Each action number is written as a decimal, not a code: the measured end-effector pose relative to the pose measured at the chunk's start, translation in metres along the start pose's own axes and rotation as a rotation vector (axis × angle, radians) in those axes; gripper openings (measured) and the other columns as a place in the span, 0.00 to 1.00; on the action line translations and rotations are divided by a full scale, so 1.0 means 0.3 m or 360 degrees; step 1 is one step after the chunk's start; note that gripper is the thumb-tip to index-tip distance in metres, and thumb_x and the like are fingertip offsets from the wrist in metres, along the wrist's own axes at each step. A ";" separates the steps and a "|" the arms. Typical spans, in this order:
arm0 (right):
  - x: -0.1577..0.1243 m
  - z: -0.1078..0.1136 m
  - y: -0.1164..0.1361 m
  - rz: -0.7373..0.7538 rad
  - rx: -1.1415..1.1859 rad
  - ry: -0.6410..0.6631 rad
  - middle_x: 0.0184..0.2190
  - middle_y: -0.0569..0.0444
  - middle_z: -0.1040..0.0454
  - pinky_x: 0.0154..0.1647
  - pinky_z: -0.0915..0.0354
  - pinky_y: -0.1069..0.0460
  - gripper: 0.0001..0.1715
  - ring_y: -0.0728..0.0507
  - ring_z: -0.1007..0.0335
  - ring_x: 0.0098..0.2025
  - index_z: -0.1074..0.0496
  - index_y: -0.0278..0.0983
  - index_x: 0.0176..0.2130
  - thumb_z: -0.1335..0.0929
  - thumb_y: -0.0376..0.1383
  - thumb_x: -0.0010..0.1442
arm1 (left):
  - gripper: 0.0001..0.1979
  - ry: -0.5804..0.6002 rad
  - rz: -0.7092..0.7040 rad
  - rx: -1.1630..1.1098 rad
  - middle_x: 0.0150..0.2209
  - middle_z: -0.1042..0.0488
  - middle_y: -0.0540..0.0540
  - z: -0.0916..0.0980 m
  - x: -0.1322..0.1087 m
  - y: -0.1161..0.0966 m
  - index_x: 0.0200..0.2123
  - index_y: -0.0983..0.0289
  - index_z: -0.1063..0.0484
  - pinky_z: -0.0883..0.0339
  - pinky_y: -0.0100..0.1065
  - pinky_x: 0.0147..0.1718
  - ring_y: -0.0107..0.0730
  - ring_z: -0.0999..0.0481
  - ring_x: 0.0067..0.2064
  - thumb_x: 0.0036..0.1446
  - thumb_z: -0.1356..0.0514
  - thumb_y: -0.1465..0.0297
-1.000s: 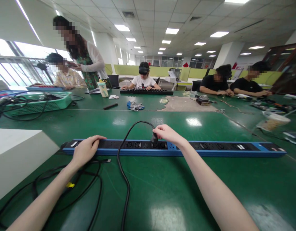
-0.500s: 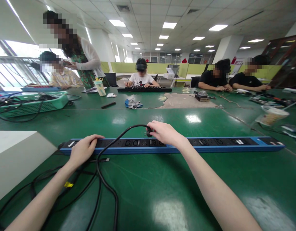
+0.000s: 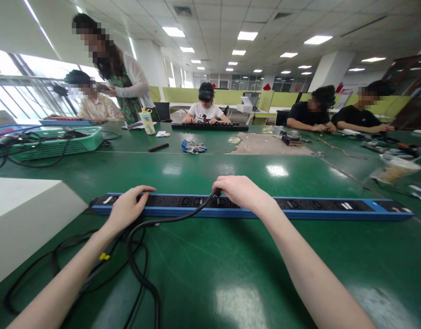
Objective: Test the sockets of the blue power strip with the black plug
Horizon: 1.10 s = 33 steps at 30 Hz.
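A long blue and black power strip (image 3: 320,215) with a row of sockets lies across the green table in front of me. Near its left end, my left hand (image 3: 130,204) grips it, fingers over the far edge. My right hand (image 3: 244,193) pinches the black plug (image 3: 217,193) of a power cord over the sockets near the strip's middle. Fingers cover most of the plug, so I cannot tell whether its pins are inside a socket. From there the black cord (image 3: 176,220) runs left and curls down towards me, beside more looped cable with a yellow tag (image 3: 104,257).
A white box (image 3: 32,219) stands at the left edge. Behind it is a green basket (image 3: 70,148) of cables. Gloves (image 3: 194,146), a dark bar (image 3: 158,147) and a drink cup (image 3: 147,122) lie or stand farther back. Several people work around the table.
My right hand has turned the plug downward towards the sockets, so its pins no longer show. The cord's raised arch has dropped lower. My left hand stays on the strip.
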State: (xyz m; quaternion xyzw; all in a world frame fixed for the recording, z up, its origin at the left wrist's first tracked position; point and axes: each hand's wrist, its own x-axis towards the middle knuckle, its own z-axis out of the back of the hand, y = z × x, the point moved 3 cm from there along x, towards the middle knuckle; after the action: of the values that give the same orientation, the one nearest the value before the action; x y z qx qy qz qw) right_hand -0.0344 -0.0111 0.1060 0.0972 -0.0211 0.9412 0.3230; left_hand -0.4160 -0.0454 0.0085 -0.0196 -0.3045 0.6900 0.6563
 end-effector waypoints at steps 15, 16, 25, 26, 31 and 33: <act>0.019 -0.090 -0.064 -0.0037 0.0585 -0.0095 0.46 0.53 0.21 0.46 0.35 0.51 0.17 0.44 0.24 0.47 0.24 0.42 0.50 0.29 0.27 0.63 | 0.28 0.1403 -0.0374 -0.0477 0.31 0.26 0.50 0.096 -0.284 -0.692 0.38 0.58 0.23 0.34 0.32 0.38 0.31 0.27 0.34 0.73 0.58 0.50; 0.022 -0.102 -0.075 -0.0011 0.0698 -0.0103 0.46 0.53 0.22 0.46 0.34 0.52 0.14 0.45 0.24 0.45 0.23 0.40 0.47 0.29 0.27 0.62 | 0.28 0.1407 -0.0424 -0.0449 0.32 0.26 0.50 0.082 -0.293 -0.701 0.37 0.58 0.23 0.35 0.32 0.39 0.31 0.27 0.35 0.74 0.58 0.51; 0.032 -0.198 -0.082 -0.0231 0.1185 0.0214 0.32 0.56 0.22 0.28 0.34 0.54 0.18 0.47 0.28 0.28 0.27 0.38 0.54 0.34 0.46 0.70 | 0.25 0.1385 -0.0539 -0.0372 0.33 0.24 0.51 -0.110 -0.356 -0.700 0.35 0.59 0.30 0.39 0.35 0.38 0.33 0.26 0.36 0.73 0.56 0.51; 0.037 -0.206 -0.075 -0.0222 0.1110 0.0211 0.32 0.55 0.22 0.30 0.35 0.53 0.21 0.47 0.28 0.29 0.28 0.38 0.54 0.32 0.47 0.69 | 0.24 0.1354 -0.0550 -0.0364 0.33 0.25 0.52 -0.128 -0.364 -0.701 0.36 0.59 0.30 0.40 0.35 0.37 0.34 0.25 0.36 0.73 0.56 0.51; 0.045 -0.211 -0.060 -0.0238 0.1047 0.0206 0.36 0.54 0.23 0.34 0.37 0.54 0.19 0.46 0.29 0.35 0.28 0.36 0.50 0.28 0.43 0.63 | 0.23 0.1247 -0.0650 -0.0394 0.33 0.24 0.52 -0.188 -0.413 -0.739 0.37 0.58 0.30 0.39 0.35 0.35 0.34 0.25 0.34 0.74 0.56 0.51; 0.034 -0.195 -0.055 -0.0275 0.1385 0.0341 0.33 0.56 0.23 0.30 0.38 0.55 0.18 0.48 0.30 0.32 0.30 0.37 0.50 0.29 0.42 0.63 | 0.22 0.1223 -0.0714 -0.0452 0.36 0.22 0.53 -0.186 -0.417 -0.756 0.38 0.57 0.29 0.36 0.35 0.38 0.34 0.23 0.38 0.74 0.55 0.53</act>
State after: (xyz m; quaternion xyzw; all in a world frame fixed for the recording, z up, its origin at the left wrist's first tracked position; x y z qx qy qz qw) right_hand -0.0421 0.0142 0.0503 0.1274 0.4180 0.8368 0.3298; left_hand -0.1722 -0.1489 0.0176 -0.2970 -0.1276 0.4252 0.8454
